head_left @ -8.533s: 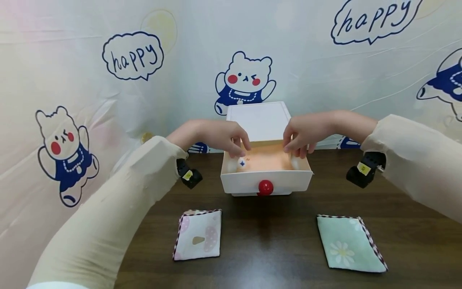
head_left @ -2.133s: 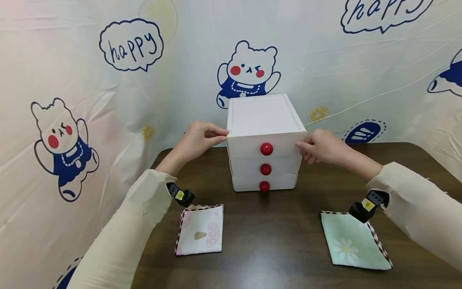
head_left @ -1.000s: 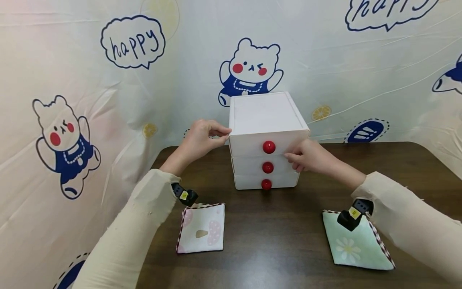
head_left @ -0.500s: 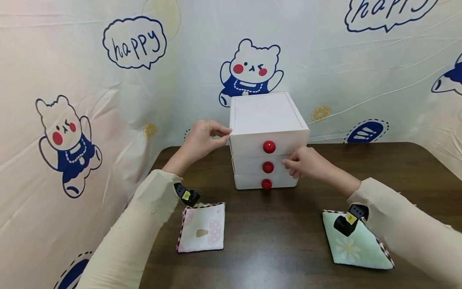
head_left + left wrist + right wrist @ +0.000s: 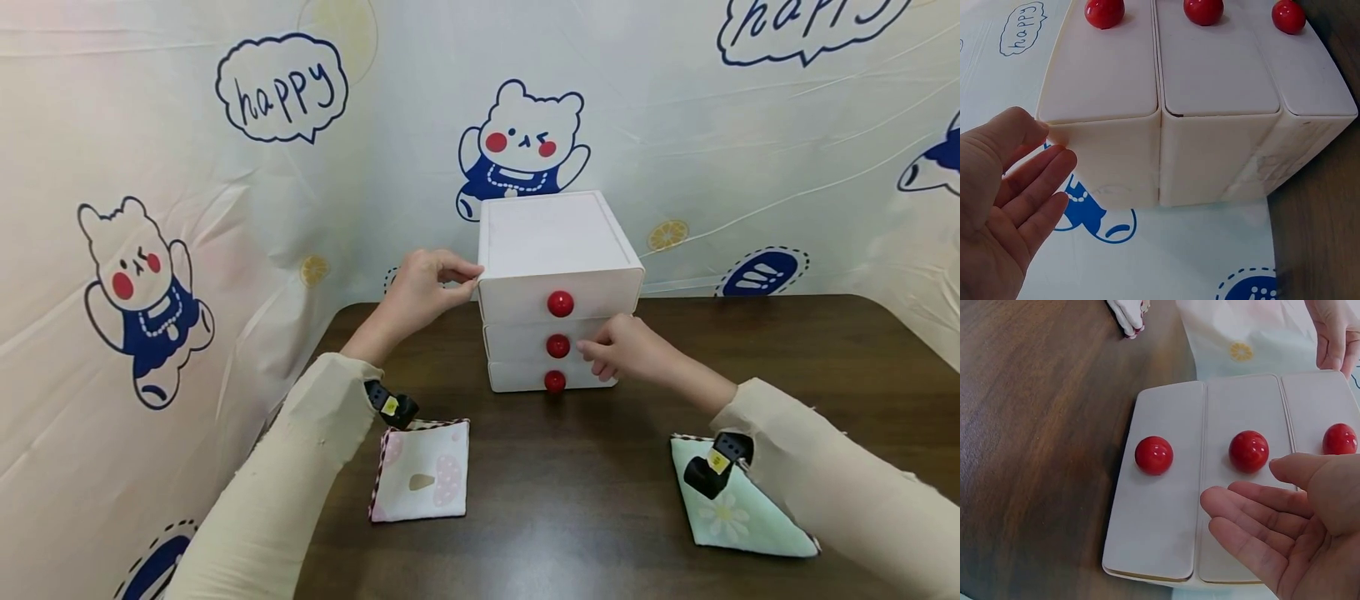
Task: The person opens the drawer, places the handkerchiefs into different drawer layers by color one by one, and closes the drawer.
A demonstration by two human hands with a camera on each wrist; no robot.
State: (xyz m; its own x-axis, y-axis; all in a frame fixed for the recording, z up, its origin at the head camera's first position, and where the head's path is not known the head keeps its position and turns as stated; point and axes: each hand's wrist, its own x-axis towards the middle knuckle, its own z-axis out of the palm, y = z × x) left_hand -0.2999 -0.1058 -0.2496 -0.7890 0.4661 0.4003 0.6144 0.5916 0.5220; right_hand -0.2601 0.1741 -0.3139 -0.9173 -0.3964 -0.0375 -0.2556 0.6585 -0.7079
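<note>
A white three-drawer box (image 5: 555, 233) stands on the table, its drawers all pushed in. Red round knobs mark the top (image 5: 560, 304), middle (image 5: 557, 346) and bottom drawer fronts. My left hand (image 5: 420, 287) touches the box's upper left front corner with its fingertips; in the left wrist view the hand's other fingers (image 5: 1038, 187) lie fairly straight beside the box wall. In front of the lower drawers, just right of the middle knob, hovers my right hand (image 5: 630, 350). The right wrist view shows its fingers (image 5: 1254, 531) loosely bent, holding nothing, apart from the middle knob (image 5: 1249, 451).
A folded white-and-pink cloth (image 5: 420, 475) lies at front left on the dark wooden table (image 5: 555, 517). At front right is a green flowered cloth (image 5: 727, 521), partly under the right wrist camera. A printed curtain (image 5: 405, 167) hangs close behind the box.
Earlier the top drawer was pulled out with both hands inside; now it is in. Since then my right hand has come down and left from the top drawer's right edge toward the middle knob.
</note>
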